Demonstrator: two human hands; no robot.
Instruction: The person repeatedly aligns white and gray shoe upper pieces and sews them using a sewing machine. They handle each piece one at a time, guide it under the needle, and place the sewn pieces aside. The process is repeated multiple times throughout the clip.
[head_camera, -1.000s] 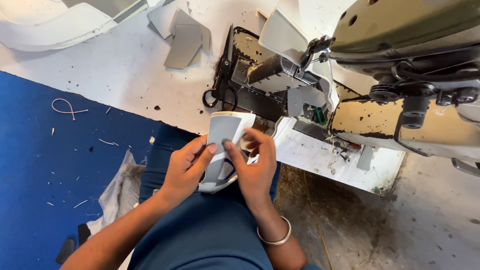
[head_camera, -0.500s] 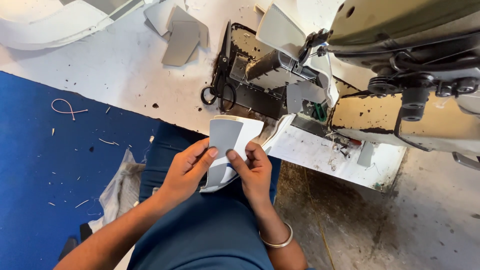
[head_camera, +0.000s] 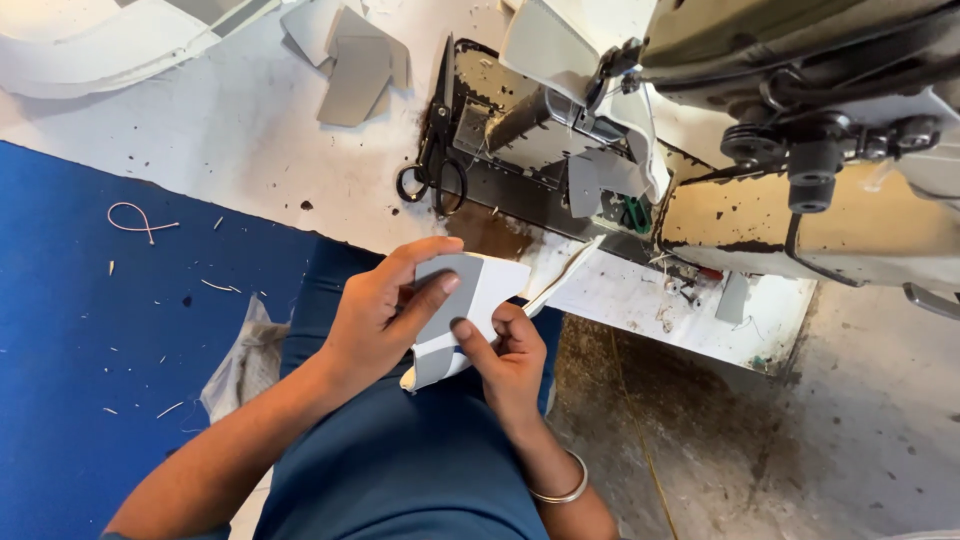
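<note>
Right, 2 hands on 1 workpiece: the left hand (head_camera: 385, 320) is clamped over a grey-and-white cut piece (head_camera: 462, 310), thumb pressed flat across its grey panel, while the right hand (head_camera: 505, 360) pinches the lower edge from beneath, index finger up against the grey, a metal bangle (head_camera: 562, 488) on that wrist. The piece sits over the person's blue-clad lap, just in front of the sewing machine (head_camera: 800, 120), close to the near edge of its bed. A thin white strip (head_camera: 565, 275) runs from the piece up toward the machine; whether it is joined to the piece I cannot tell. Left of the machine, touching its dark base plate, lies 1 pair of black-handled scissors (head_camera: 438, 160), blades pointing away from the person. Further left of the machine, on the speckled white table (head_camera: 240, 130), a small pile of grey cut pieces (head_camera: 355, 65), at least 3 overlapping. Far left of the machine, at the top corner, a stack of white curved material (head_camera: 100, 50). Below and left of the machine spreads 1 blue mat (head_camera: 100, 350), dotted with thread ends and 1 looped white thread (head_camera: 140, 220). A crumpled white cloth (head_camera: 240, 360) lies on the mat beside the person's left thigh.
</note>
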